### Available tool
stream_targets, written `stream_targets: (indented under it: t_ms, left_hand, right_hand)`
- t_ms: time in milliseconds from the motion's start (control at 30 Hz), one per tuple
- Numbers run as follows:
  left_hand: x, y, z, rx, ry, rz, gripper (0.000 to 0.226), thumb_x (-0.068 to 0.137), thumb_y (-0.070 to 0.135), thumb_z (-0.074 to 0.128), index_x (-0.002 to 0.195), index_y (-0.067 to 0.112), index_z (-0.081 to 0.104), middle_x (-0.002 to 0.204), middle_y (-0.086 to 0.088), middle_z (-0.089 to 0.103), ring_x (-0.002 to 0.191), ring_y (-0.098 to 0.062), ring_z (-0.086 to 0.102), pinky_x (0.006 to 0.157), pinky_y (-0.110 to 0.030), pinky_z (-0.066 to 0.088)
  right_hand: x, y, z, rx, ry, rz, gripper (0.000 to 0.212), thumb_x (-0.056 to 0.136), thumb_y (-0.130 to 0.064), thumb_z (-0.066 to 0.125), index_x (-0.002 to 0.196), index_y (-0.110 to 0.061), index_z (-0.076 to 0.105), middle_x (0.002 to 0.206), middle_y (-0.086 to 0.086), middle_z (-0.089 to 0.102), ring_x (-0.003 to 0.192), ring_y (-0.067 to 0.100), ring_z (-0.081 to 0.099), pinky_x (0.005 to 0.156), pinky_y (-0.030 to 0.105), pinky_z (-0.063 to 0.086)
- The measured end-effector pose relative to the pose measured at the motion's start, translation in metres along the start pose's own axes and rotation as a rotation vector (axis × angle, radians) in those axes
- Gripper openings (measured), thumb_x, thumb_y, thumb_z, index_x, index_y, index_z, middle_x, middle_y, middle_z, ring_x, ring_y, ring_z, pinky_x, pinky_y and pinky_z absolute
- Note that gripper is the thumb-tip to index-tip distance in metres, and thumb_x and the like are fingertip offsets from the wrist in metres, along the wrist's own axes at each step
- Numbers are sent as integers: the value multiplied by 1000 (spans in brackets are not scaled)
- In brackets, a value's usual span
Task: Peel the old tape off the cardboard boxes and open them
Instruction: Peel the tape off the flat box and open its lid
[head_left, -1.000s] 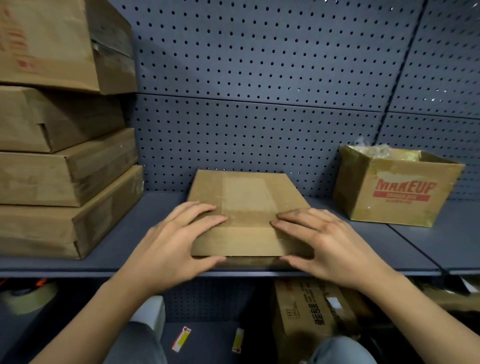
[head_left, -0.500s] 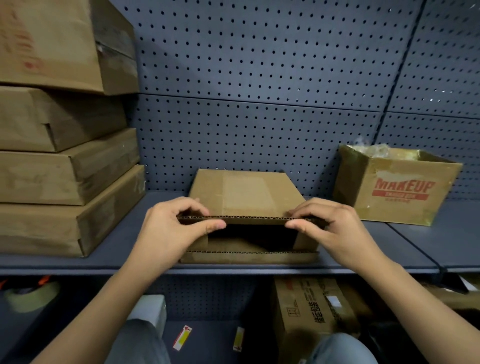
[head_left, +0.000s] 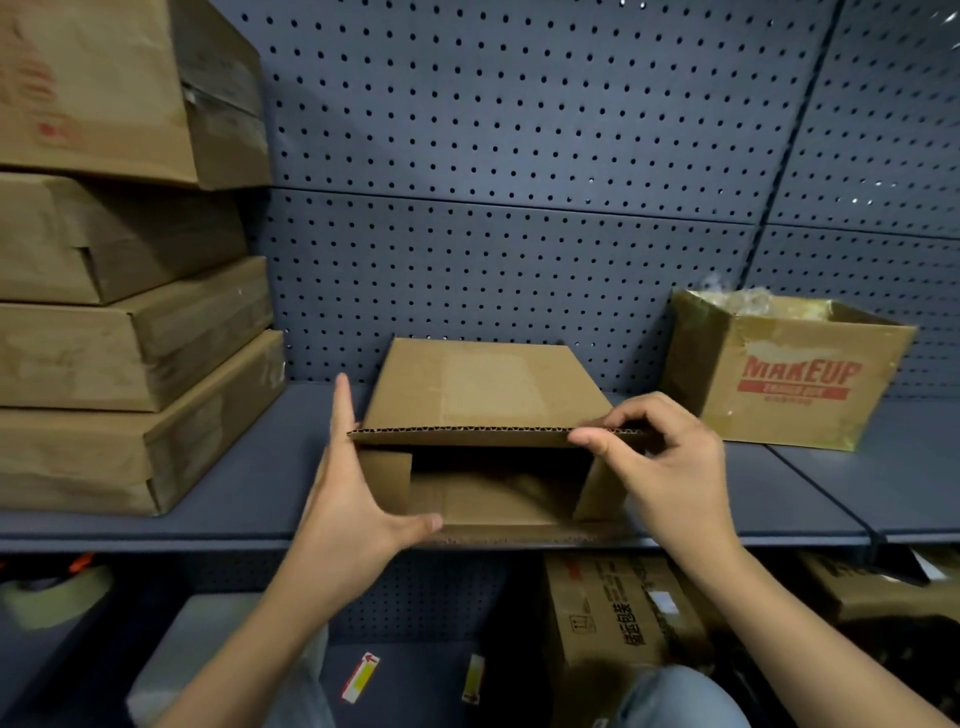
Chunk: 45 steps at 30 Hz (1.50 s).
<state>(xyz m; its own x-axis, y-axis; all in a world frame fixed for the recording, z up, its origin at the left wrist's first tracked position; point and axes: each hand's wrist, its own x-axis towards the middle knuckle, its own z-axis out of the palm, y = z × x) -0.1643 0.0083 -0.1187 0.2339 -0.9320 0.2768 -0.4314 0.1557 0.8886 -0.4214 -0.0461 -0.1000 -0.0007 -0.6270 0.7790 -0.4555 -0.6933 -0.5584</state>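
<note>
Flat cardboard box (head_left: 483, 384) sits mid-frame on the shelf (head_left: 249, 499). My right hand (head_left: 670, 467) pinches its top flap (head_left: 467, 437) up. My left hand (head_left: 353, 499), spread wide, presses the box's left side.

Two bare forearms without sleeves, left hand (head_left: 347, 512) and right hand (head_left: 670, 470) ungloved, no rings or watch showing, short fingers (head_left: 602, 437), light blue jeans (head_left: 680, 699) at the knees

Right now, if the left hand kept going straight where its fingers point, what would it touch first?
The left hand lies along the box, fingers aimed backward. Sliding on, it would probably meet the pegboard wall; depth is unclear.
</note>
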Motion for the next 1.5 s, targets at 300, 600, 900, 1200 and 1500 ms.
stream_targets:
  t_ms: [300, 600, 900, 1200, 1500]
  left_hand:
    - [6, -11, 12, 157, 201, 17, 125, 63, 31, 93, 155, 39, 9, 150, -2, 42, 132, -27, 45, 103, -39, 40]
    - [6, -13, 8, 196, 88, 20, 112, 81, 12, 77, 158, 34, -2, 146, 4, 40, 125, -23, 48, 91, -25, 36]
    - [8, -21, -8, 225, -127, 0, 104, 87, -3, 57, 154, 46, -7, 116, -2, 61, 74, -16, 55, 52, -17, 40]
    - [17, -16, -43, 416, -548, 142, 95, 94, -10, 45, 147, 53, -2, 156, 32, -3, 145, 7, 3, 99, 7, 9]
    - [30, -5, -30, 673, -809, 120, 88, 91, -1, 42, 155, 47, 3, 157, 32, -14, 148, -3, -16, 123, -33, -3]
  right_hand:
    - [-25, -3, 7, -40, -84, 44, 94, 63, -46, 88, 138, -48, 33, 130, -10, 37, 122, 3, 48, 106, 12, 35]
    - [-29, 4, 7, -89, -63, 99, 129, 73, 10, 75, 140, -69, -1, 129, -13, 21, 126, -14, 37, 96, -3, 28]
    - [-18, 24, -27, 338, -326, 192, 84, 75, 29, 41, 143, -21, 47, 146, 2, 44, 141, 10, 42, 114, 22, 34]
    - [-9, 47, -52, 603, -285, 434, 54, 70, 3, 31, 97, 0, 77, 130, 11, 66, 129, 24, 55, 104, 37, 48]
    - [11, 53, -48, -287, -607, 369, 27, 95, -23, 63, 121, -32, 69, 124, -13, 60, 117, 4, 54, 107, 28, 39]
